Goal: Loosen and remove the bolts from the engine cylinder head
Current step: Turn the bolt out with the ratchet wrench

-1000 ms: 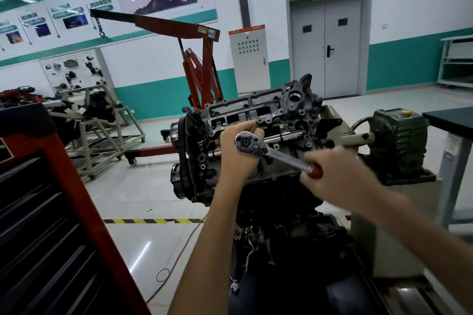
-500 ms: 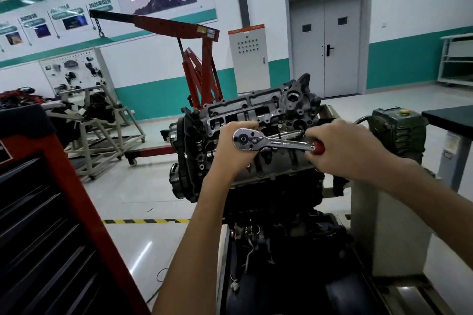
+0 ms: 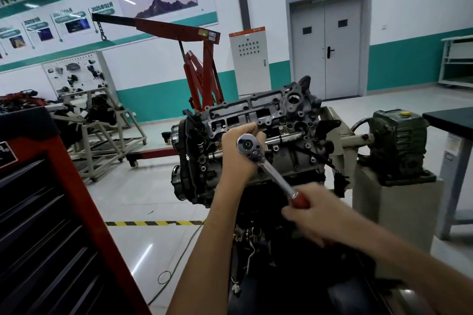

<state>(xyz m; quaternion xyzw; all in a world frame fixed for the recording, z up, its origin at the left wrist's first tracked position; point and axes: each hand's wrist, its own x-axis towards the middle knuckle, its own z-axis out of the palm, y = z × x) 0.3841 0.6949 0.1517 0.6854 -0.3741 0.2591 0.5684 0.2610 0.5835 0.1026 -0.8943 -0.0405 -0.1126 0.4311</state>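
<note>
red plastic handle of the ratchet wrench (image 3: pixel 275 176) is clamped in the right grip (image 3: pixel 311 215), fingers curled fully round it. only the upper end of the handle shows above the fist, and this hand is blurred. chrome shaft runs up and to the left from the fist to the round ratchet head.

left grip (image 3: pixel 239 153) is closed behind and beneath the ratchet head, fingers wrapped round the drive end of the tool and pressing it toward the engine. the socket and the bolt under it are hidden by this hand and cannot be assessed.

cylinder head (image 3: pixel 289 120) is bare grey cast metal, uncovered, its upper face tilted toward the camera. it sits on top of the dark engine block at centre frame, directly behind the left grip. rectangular openings run along its upper face, and small bolt heads and threaded holes are dotted across the front and right end. a bright metal bar (image 3: pixel 284 138) lies across the casting just right of the left grip.

surroundings: a shaft links the engine on its right side to a green gearbox (image 3: pixel 396 140) on a grey pedestal. a dark-topped bench (image 3: pixel 450 117) stands at far right. a red engine crane (image 3: pixel 202 77) stands behind the engine. a red tool cabinet (image 3: pixel 51 212) fills the near left.
</note>
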